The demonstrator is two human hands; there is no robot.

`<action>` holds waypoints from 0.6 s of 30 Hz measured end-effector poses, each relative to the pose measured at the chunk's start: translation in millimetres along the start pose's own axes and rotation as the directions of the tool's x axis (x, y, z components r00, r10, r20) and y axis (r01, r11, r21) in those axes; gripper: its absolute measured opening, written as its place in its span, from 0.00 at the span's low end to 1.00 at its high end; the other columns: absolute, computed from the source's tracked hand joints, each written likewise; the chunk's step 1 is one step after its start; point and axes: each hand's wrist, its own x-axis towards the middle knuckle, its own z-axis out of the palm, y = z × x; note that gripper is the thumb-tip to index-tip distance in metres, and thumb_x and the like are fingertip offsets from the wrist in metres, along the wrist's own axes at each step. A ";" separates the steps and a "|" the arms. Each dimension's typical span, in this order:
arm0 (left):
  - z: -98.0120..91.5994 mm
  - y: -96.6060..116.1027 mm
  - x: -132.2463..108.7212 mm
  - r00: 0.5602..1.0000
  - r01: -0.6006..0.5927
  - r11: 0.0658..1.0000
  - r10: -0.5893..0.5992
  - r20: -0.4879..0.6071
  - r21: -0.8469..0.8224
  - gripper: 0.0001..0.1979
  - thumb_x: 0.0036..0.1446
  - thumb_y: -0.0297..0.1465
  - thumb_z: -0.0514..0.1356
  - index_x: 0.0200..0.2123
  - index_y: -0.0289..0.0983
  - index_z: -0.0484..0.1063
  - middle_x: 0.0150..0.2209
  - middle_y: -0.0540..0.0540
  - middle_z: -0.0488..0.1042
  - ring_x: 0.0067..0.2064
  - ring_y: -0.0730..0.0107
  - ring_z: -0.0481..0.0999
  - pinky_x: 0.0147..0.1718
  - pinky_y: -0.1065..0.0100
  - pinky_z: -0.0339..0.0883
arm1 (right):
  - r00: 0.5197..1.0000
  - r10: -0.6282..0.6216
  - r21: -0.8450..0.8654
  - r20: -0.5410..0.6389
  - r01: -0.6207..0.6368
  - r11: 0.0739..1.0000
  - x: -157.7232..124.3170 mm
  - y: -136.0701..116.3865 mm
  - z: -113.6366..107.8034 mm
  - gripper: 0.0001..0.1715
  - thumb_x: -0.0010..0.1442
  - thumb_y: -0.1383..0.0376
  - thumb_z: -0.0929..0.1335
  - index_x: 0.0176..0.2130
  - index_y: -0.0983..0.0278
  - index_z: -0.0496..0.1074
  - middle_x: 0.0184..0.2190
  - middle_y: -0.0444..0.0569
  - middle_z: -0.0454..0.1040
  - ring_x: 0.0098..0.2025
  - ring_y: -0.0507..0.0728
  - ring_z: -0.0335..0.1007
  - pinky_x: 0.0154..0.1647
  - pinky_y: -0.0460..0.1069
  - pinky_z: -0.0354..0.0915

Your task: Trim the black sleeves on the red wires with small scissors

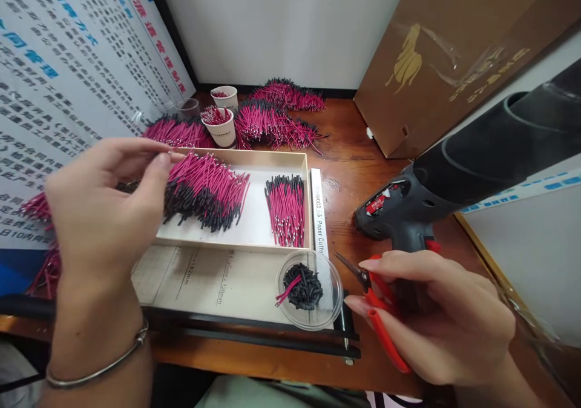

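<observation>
My left hand (pixel 111 199) hovers at the left end of a shallow tray (pixel 258 247), thumb and index finger pinched together. Whatever lies between those fingertips is too small to make out. Right beside them is a heap of pink wires (pixel 209 184) with black sleeved ends, and a neater bundle of the same wires (pixel 285 211) lies at the tray's right. My right hand (pixel 436 317) is closed around small red-handled scissors (pixel 384 311), blades pointing left. Close to the blades stands a clear round dish (pixel 333 293) of short black tube pieces (pixel 306 287) with a pink wire piece on top.
The tray rests on a paper cutter board (pixel 204 281). Behind it are two paper cups (pixel 222 132) of wires and more wire piles (pixel 267 117). A dark power tool (pixel 417 196) stands at the right, before a brown box (pixel 436 51). A printed panel (pixel 91 51) borders the left.
</observation>
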 end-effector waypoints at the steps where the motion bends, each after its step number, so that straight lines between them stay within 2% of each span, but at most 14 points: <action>1: 0.4 0.3 1.6 1.000 0.026 0.999 -0.025 -0.016 0.044 0.20 0.66 0.41 0.61 0.50 0.35 0.84 0.45 0.41 0.88 0.48 0.54 0.88 0.52 0.58 0.79 | 1.000 -0.003 -0.001 0.003 0.003 1.000 0.2 0.5 -0.6 0.07 0.74 0.67 0.73 0.49 0.59 0.72 0.26 0.42 0.79 0.20 0.51 0.71 0.20 0.50 0.67; 4: -0.3 -2.0 2.8 0.998 0.065 0.987 -0.067 0.010 0.146 0.21 0.63 0.43 0.60 0.48 0.39 0.87 0.39 0.45 0.88 0.42 0.58 0.87 0.47 0.61 0.78 | 1.000 -0.020 0.006 0.013 0.020 1.000 0.1 1.3 -1.8 0.09 0.72 0.68 0.74 0.49 0.59 0.73 0.26 0.41 0.78 0.19 0.50 0.69 0.18 0.49 0.65; 8: -3.5 -7.6 4.2 0.994 0.040 0.972 -0.063 0.090 0.233 0.23 0.59 0.47 0.61 0.46 0.41 0.89 0.29 0.47 0.81 0.35 0.57 0.80 0.46 0.56 0.76 | 1.000 -0.027 0.013 0.003 0.026 1.000 -1.3 2.0 -0.2 0.10 0.71 0.69 0.74 0.49 0.59 0.73 0.26 0.40 0.78 0.18 0.49 0.65 0.16 0.48 0.62; 10: -4.5 -8.6 5.7 0.990 0.005 0.964 -0.042 0.137 0.265 0.22 0.57 0.46 0.60 0.44 0.42 0.89 0.34 0.44 0.84 0.40 0.52 0.81 0.52 0.51 0.76 | 1.000 -0.020 0.013 0.011 0.020 1.000 -1.4 2.1 1.0 0.11 0.70 0.71 0.74 0.50 0.60 0.73 0.26 0.40 0.78 0.18 0.49 0.66 0.17 0.48 0.62; 13: -4.5 -8.4 6.9 0.981 -0.061 0.960 0.007 0.193 0.274 0.24 0.60 0.42 0.54 0.44 0.42 0.89 0.50 0.41 0.88 0.52 0.48 0.84 0.61 0.48 0.74 | 0.999 -0.031 -0.010 0.021 0.031 0.999 -0.2 1.9 1.1 0.11 0.70 0.71 0.73 0.50 0.60 0.72 0.26 0.40 0.78 0.17 0.48 0.65 0.17 0.47 0.62; 16: -3.9 -6.5 5.7 0.975 -0.110 0.959 0.052 0.218 0.262 0.27 0.61 0.41 0.51 0.47 0.41 0.89 0.55 0.40 0.87 0.56 0.48 0.84 0.61 0.50 0.75 | 0.999 -0.043 -0.029 0.014 0.043 0.999 1.3 2.3 -0.1 0.09 0.72 0.69 0.72 0.50 0.60 0.71 0.25 0.39 0.77 0.18 0.48 0.66 0.18 0.46 0.63; 18: -3.4 -2.7 4.8 0.976 -0.129 0.958 0.076 0.206 0.257 0.28 0.62 0.45 0.52 0.49 0.40 0.88 0.56 0.40 0.86 0.55 0.48 0.83 0.58 0.52 0.75 | 0.999 -0.043 -0.028 0.024 0.043 0.999 1.6 3.2 -0.7 0.08 0.73 0.68 0.72 0.49 0.60 0.71 0.24 0.39 0.76 0.18 0.48 0.67 0.19 0.46 0.64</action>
